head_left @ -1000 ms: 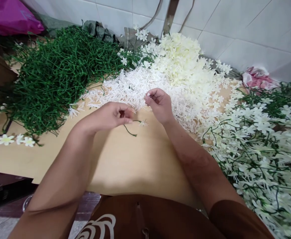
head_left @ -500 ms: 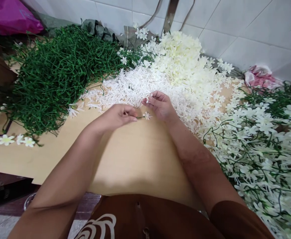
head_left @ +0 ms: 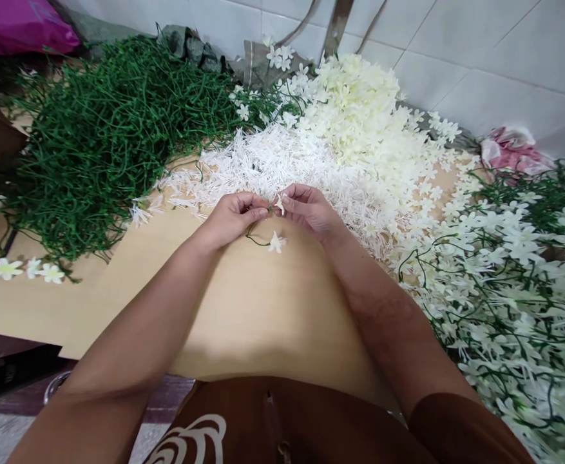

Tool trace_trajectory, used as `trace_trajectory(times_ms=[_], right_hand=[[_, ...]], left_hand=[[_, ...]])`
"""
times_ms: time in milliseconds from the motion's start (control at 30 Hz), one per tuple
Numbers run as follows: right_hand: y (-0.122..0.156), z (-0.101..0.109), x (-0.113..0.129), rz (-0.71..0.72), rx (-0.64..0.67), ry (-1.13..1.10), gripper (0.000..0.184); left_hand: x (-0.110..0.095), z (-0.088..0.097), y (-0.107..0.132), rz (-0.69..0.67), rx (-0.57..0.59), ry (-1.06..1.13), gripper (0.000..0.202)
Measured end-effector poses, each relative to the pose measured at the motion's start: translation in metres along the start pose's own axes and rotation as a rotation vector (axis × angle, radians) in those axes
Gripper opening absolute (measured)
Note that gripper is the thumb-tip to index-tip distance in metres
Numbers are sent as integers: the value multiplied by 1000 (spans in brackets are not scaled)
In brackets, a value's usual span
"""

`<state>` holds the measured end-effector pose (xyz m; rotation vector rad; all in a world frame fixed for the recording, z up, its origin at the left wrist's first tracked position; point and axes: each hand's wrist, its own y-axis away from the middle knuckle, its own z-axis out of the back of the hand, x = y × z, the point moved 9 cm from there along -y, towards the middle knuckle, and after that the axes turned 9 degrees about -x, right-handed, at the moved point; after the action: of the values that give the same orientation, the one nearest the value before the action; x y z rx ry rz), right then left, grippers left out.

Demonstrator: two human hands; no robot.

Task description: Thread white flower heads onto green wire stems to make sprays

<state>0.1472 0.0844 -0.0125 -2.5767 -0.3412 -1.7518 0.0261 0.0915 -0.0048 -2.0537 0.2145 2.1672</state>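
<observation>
My left hand (head_left: 236, 219) pinches a thin green artificial flower stem (head_left: 257, 241). One branch of it hangs below the fingers and ends in a small white flower (head_left: 277, 243). Close against its upper tip, my right hand (head_left: 308, 209) holds a white flower piece (head_left: 280, 204) between thumb and forefinger. Stem tip and flower piece meet between the two hands; whether one is pushed into the other I cannot tell. Just behind the hands lies a heap of thin white stamen pieces (head_left: 248, 158).
Green stems (head_left: 118, 135) form a large pile at left, cream petals (head_left: 359, 109) a heap behind. Flowered stems (head_left: 514, 290) cover the right side. A few loose flowers (head_left: 6, 269) lie at the left on the cardboard (head_left: 243, 316). A tiled wall (head_left: 437, 58) bounds the back.
Both hands have come together, bringing the flower piece to the stem tip. The branch with the white flower has swung down and now hangs lower, below my left fingers.
</observation>
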Motion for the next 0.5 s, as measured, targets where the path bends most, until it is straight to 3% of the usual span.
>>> trace_trajectory(times_ms=[500], right_hand=[[-5,2,0,120,-94,175,44]], left_hand=[[3,-1,-2,31,9,66,24]])
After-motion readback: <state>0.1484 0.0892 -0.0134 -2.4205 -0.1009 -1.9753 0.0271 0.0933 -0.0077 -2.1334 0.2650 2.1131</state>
